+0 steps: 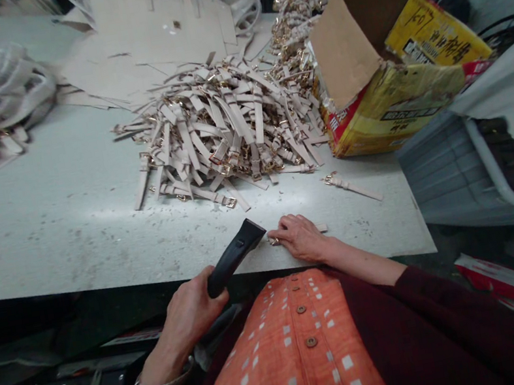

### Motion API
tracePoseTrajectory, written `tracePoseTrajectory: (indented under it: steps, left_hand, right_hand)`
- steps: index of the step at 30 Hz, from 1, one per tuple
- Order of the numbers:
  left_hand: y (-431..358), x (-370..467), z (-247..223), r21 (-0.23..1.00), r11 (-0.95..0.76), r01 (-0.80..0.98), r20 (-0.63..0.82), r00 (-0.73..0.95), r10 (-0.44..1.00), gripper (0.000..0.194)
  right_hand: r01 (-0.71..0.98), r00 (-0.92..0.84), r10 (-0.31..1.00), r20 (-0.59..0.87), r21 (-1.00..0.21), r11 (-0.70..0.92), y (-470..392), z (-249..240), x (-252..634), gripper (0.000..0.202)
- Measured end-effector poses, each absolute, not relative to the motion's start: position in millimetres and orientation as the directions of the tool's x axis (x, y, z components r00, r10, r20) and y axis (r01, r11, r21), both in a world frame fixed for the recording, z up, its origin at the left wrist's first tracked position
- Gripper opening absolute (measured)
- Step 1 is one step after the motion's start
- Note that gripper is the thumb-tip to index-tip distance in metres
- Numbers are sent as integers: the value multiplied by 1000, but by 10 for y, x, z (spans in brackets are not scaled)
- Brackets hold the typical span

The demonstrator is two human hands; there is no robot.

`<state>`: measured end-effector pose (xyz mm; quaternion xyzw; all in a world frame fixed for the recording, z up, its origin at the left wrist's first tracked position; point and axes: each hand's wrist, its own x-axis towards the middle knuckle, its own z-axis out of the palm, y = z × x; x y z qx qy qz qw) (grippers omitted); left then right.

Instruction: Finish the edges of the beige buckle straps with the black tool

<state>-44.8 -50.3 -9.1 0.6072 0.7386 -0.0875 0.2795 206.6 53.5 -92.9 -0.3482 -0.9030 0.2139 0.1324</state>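
Note:
My left hand (191, 313) is wrapped round the handle of a black hand-held tool (235, 254), whose wide flat end points up and right over the table edge. Close to that end, my right hand (301, 238) rests on the table with its fingers bent over a light strap (322, 228). The strap's gold buckle shows at the fingertips, and its middle is hidden under the hand. Beyond both hands lies a large heap of cream straps with gold buckles (225, 125). A single buckled strap (353, 187) lies apart to the right.
A yellow cardboard box (372, 112) stands open on the right of the table (70, 232). Cream bag panels (145, 39) lie at the back, with more pieces and handles (15, 89) at the left. A grey bin (444, 179) stands beyond the right edge.

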Motion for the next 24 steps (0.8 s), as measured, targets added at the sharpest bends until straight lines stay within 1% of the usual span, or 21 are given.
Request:
tracePoseTrajectory:
  steps: [4, 9, 14, 17, 20, 24]
  left_hand:
    - [-509, -393, -74, 220, 250, 943, -526, -101, 844, 24]
    - [-516, -363, -44, 237, 290, 927, -536, -124, 835, 27]
    - [-545, -384, -51, 226, 307, 925, -537, -145, 831, 25]
    - [-556, -373, -49, 225, 319, 921, -533, -158, 831, 24]
    - [-555, -351, -28, 231, 340, 912, -539, -171, 825, 24]
    - [-560, -355, -24, 244, 343, 907, -545, -165, 822, 23]
  right_hand:
    - [630, -645, 763, 46, -534, 565, 509, -937, 2003, 25]
    - [665, -553, 831, 65, -566, 487, 435, -974, 1980, 22]
    - [587, -561, 819, 121, -640, 496, 438, -1021, 2024, 14]
    - [534, -591, 792, 156, -660, 529, 451, -1050, 2052, 16]
    - [525, -618, 765, 182, -628, 574, 448, -1057, 2058, 21]
    - [577, -654, 740, 155, -530, 621, 437, -1022, 2026, 24]
